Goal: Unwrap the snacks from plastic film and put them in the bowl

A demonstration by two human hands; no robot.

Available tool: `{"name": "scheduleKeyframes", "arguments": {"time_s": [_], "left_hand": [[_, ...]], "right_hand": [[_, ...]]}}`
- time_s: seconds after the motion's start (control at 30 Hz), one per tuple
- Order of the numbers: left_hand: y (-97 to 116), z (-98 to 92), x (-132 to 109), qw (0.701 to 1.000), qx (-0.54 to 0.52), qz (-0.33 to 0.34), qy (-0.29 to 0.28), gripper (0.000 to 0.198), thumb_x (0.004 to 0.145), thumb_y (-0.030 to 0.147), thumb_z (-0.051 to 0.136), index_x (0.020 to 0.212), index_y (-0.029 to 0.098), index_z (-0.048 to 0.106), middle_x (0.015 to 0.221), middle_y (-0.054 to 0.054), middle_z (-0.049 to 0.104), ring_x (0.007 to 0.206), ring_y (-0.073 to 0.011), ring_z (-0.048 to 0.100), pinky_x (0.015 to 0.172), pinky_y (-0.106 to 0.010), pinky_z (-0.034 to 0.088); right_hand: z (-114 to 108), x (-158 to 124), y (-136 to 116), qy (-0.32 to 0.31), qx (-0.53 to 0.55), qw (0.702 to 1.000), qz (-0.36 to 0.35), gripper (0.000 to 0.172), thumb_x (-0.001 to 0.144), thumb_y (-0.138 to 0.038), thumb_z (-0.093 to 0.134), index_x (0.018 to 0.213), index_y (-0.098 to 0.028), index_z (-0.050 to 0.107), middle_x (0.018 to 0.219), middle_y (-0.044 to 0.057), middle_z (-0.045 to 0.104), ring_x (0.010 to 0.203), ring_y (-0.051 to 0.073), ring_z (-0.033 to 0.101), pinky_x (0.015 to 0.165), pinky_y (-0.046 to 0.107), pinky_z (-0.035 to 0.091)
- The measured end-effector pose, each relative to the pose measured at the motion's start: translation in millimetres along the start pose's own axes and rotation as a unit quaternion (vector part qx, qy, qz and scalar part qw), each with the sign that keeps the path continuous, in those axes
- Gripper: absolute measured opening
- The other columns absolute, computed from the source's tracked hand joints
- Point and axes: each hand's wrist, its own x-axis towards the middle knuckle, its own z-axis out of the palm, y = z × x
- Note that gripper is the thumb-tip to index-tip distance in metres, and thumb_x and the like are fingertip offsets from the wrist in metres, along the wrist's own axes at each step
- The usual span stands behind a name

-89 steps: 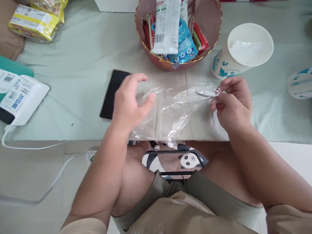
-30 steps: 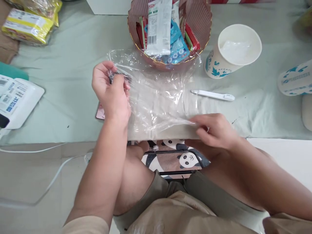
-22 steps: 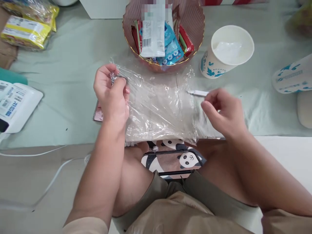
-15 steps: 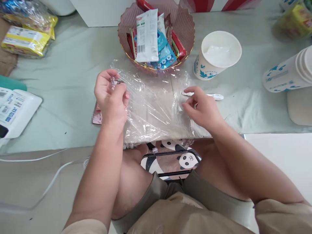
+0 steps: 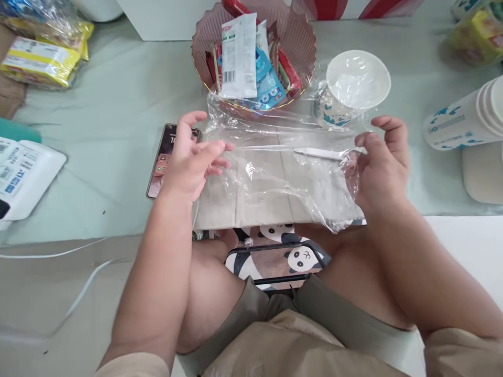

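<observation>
A sheet of clear plastic film [image 5: 259, 180] stretches across the front of the table between my two hands. My right hand [image 5: 383, 162] pinches its right side with curled fingers. At the film's left edge, my left hand [image 5: 194, 159] has its fingers spread and grips nothing; whether the fingertips touch the film I cannot tell. A slim white pen-like tool [image 5: 320, 153] shows through the film beside my right hand. Partly hidden behind my left hand lies a phone [image 5: 156, 170] with its screen lit.
A pink ribbed bowl [image 5: 200, 55] of wrapped snacks stands at the back. Right of it is a white paper cup [image 5: 356, 78], partly behind the film. Stacked paper cups [image 5: 451, 118] lie farther right. Yellow snack packs [image 5: 41, 63] and a white device [image 5: 33, 180] sit left.
My right hand has moved right, drawing the film across the white tool and in front of the cup. My left hand has opened from a pinch and let go, uncovering more of the phone.
</observation>
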Motion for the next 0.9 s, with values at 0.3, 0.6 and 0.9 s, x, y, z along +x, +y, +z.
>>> {"name": "scheduleKeyframes", "arguments": {"time_s": [0.3, 0.6, 0.9], "left_hand": [[-1, -0.4, -6, 0.984, 0.047, 0.168, -0.037, 0.055, 0.065, 0.037, 0.097, 0.111, 0.028, 0.067, 0.078, 0.005, 0.074, 0.056, -0.0096, 0.063, 0.046, -0.024, 0.046], [-8, -5.1, -7, 0.975, 0.064, 0.209, 0.032, 0.028, 0.085, 0.042, 0.085, 0.1, 0.025, 0.069, 0.064, 0.006, 0.067, 0.051, -0.0089, 0.058, 0.042, -0.026, 0.041], [-6, -8.4, -12, 0.96, 0.132, 0.246, -0.023, 0.052, 0.072, 0.043, 0.093, 0.12, 0.035, 0.076, 0.096, -0.002, 0.072, 0.081, -0.0155, 0.068, 0.06, -0.027, 0.056]], "right_hand": [[-16, -10, 2, -0.155, -0.104, 0.982, -0.041, 0.04, 0.082, -0.026, 0.077, 0.121, -0.033, 0.07, 0.071, -0.006, 0.069, 0.059, 0.012, 0.065, 0.061, 0.029, 0.058], [-21, -8, 2, -0.163, -0.145, 0.974, -0.061, 0.036, 0.09, -0.031, 0.076, 0.124, -0.035, 0.066, 0.064, -0.007, 0.063, 0.056, 0.012, 0.063, 0.061, 0.029, 0.058], [-22, -8, 4, -0.171, -0.182, 0.965, -0.086, 0.037, 0.082, -0.022, 0.077, 0.118, -0.031, 0.071, 0.08, -0.003, 0.067, 0.069, 0.012, 0.065, 0.067, 0.03, 0.057]]}}
